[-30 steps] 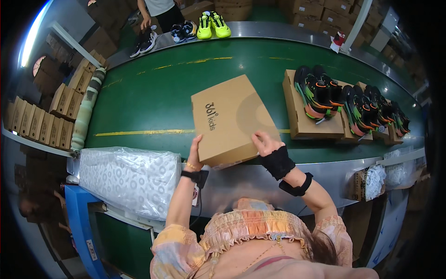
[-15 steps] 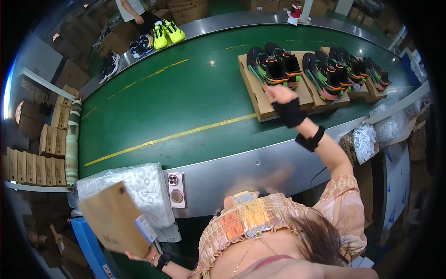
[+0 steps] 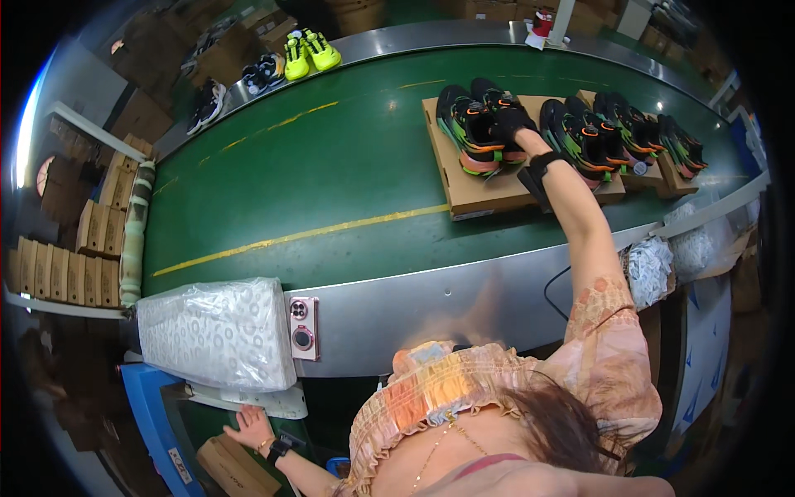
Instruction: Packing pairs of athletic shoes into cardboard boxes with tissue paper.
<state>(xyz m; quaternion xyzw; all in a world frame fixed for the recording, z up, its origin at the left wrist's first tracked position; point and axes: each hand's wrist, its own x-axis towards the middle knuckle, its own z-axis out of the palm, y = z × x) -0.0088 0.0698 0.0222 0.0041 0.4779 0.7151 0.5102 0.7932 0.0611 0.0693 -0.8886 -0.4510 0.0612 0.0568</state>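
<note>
My right hand (image 3: 513,124), in a black glove, reaches to the right shoe of a black sneaker pair (image 3: 468,132) with green and orange trim. Its fingers blend into the dark shoe, so their grip is hidden. The pair rests on a flat brown shoebox (image 3: 493,195) on the green conveyor. At lower left my left hand (image 3: 251,428) is open, fingers spread, with nothing in it. A brown cardboard box (image 3: 236,466) lies just below that hand, beside a blue frame (image 3: 156,422).
More sneakers (image 3: 580,141) on boxes stand farther right. A phone (image 3: 304,329) and a plastic-wrapped white bundle (image 3: 219,331) lie on the near metal ledge. Yellow-green shoes (image 3: 310,55) sit on the far ledge. Shoeboxes (image 3: 66,273) line a shelf at left.
My left hand has let go of the brown box, which is now lower down. My right hand has moved from the box's near side up onto the right shoe.
</note>
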